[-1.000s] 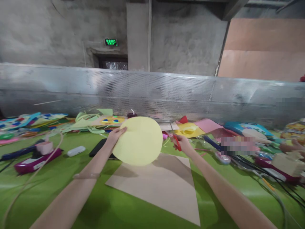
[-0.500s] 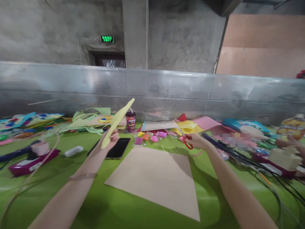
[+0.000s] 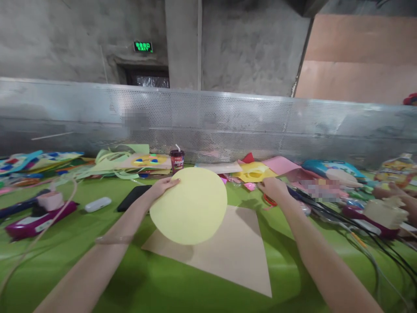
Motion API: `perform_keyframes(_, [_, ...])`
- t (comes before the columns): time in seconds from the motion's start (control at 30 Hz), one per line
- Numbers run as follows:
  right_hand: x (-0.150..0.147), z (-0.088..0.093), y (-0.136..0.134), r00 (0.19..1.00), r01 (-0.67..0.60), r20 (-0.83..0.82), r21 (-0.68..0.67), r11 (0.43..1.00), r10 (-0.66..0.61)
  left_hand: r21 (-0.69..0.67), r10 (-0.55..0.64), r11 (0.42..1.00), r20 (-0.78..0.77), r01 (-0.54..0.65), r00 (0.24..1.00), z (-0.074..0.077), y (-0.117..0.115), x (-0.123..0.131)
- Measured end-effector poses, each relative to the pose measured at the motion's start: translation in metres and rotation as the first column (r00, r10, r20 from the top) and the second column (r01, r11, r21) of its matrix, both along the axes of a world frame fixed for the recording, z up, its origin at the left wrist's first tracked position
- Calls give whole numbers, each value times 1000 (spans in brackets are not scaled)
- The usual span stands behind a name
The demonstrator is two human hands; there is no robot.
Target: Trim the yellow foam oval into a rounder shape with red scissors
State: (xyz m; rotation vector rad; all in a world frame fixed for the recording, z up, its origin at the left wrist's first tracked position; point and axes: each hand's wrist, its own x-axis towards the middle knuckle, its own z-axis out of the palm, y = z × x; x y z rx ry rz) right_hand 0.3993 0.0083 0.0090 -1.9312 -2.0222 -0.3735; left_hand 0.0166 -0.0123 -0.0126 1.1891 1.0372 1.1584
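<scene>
“Pinching what, that left hand [image 3: 163, 187]?”

“A yellow paper disc [image 3: 189, 206], held by its upper-left edge between thumb and fingers. The disc hangs over the beige sheet [image 3: 236, 256] on the green table [image 3: 130, 278], hiding the sheet's upper-left part.”

“And the right hand [image 3: 274, 189]?”

“Curled, fingers down, close above the red scissor handle [image 3: 269, 200], to the right of the sheet. I can't tell whether it grips the handle.”

“Anything to read?”

“EXIT, in green on the lit sign [image 3: 143, 47] above the doorway [image 3: 146, 81]; the characters over it are too blurred for me.”

“And the cup [image 3: 177, 161]?”

“It stands behind the disc, straw up, with ‘Moo’ in pale letters; the rest I can't make out.”

“And over at the right?”

“A blue packet [image 3: 332, 167] and a yellow-labelled bottle [image 3: 395, 171], both printed, neither legible. Near the left forearm lie a dark phone [image 3: 133, 199] and a white case [image 3: 97, 204], with a purple power strip [image 3: 42, 221] farther out.”
</scene>
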Motion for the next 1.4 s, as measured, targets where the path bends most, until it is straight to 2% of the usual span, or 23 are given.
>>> perform_keyframes(0.03, [-10, 0, -4, 998, -67, -6, 9, 998, 67, 1, 50, 999, 14, -50, 999, 0, 1, -1])
perform_keyframes(0.07, [-21, -1, -7, 980, -196, -32, -15, 980, 195, 6, 93, 996, 33, -93, 995, 1, 3, -3])
perform_keyframes(0.13, [-43, -9, -12, 878, -477, -149, -179, 860, 456, 22, 140, 990, 87, -142, 986, 0, 7, -8])
perform_keyframes(0.2, [-61, -19, -15, 810, -586, -233, -298, 754, 537, 28, 147, 988, 144, -152, 979, -2, 13, -12])
perform_keyframes(0.23, [-68, -22, -16, 790, -613, -266, -316, 724, 552, 26, 141, 989, 168, -148, 976, -3, 15, -14])
perform_keyframes(0.3, [-74, -24, -18, 766, -639, -332, -300, 708, 551, 23, 131, 990, 197, -138, 972, -6, 20, -16])
perform_keyframes(0.4, [-70, -9, -23, 686, -689, -527, -246, 682, 502, 25, 122, 991, 195, -129, 973, -9, 25, -17])
perform_keyframes(0.47, [-58, 4, -27, 526, -743, -720, -129, 656, 454, 24, 133, 990, 177, -140, 975, -9, 25, -17])
perform_keyframes(0.57, [-26, 18, -33, 211, -805, -898, 64, 589, 386, 15, 140, 990, 138, -143, 980, -7, 21, -15])
perform_keyframes(0.63, [0, 21, -36, 127, -867, -934, 59, 495, 333, 10, 122, 992, 130, -124, 984, -4, 16, -13])
perform_keyframes(0.67, [12, 21, -37, 130, -880, -942, 35, 474, 310, 6, 116, 993, 129, -118, 985, -3, 14, -11])
perform_keyframes(0.73, [31, 22, -40, 221, -867, -937, -62, 494, 270, -11, 116, 993, 116, -115, 986, 0, 10, -8])
perform_keyframes(0.83, [45, 26, -48, 472, -751, -862, -284, 597, 184, -40, 113, 993, 84, -110, 990, 0, 10, -6])
perform_keyframes(0.9, [50, 30, -54, 568, -673, -808, -346, 654, 157, -36, 93, 995, 88, -90, 992, -3, 12, -7])
perform_keyframes(0.97, [55, 33, -59, 556, -656, -809, -288, 698, 189, -32, 77, 997, 105, -74, 992, -6, 15, -8])
perform_keyframes(1.03, [60, 33, -58, 507, -637, -825, -162, 754, 251, -40, 71, 997, 111, -67, 991, -8, 17, -9])
perform_keyframes(1.07, [60, 32, -55, 509, -599, -815, -106, 793, 276, -44, 69, 997, 110, -64, 992, -8, 17, -9])
perform_keyframes(1.1, [59, 30, -50, 551, -538, -784, -73, 840, 285, -47, 67, 997, 108, -62, 992, -8, 17, -8])
perform_keyframes(1.17, [53, 21, -36, 752, -354, -624, -106, 929, 215, -50, 67, 997, 103, -62, 992, -7, 16, -7])
perform_keyframes(1.23, [44, 9, -20, 975, -79, -221, -263, 961, 20, -56, 70, 996, 93, -65, 993, -5, 14, -5])
perform_keyframes(1.27, [39, 3, -13, 998, 40, -23, -312, 949, -50, -58, 72, 996, 88, -67, 994, -5, 12, -5])
perform_keyframes(1.3, [36, -3, -7, 993, 110, 82, -325, 939, -87, -56, 70, 996, 85, -65, 994, -4, 12, -4])
perform_keyframes(1.4, [29, -16, 4, 979, 174, 157, -314, 933, -129, -43, 45, 998, 86, -42, 995, -5, 11, -5])
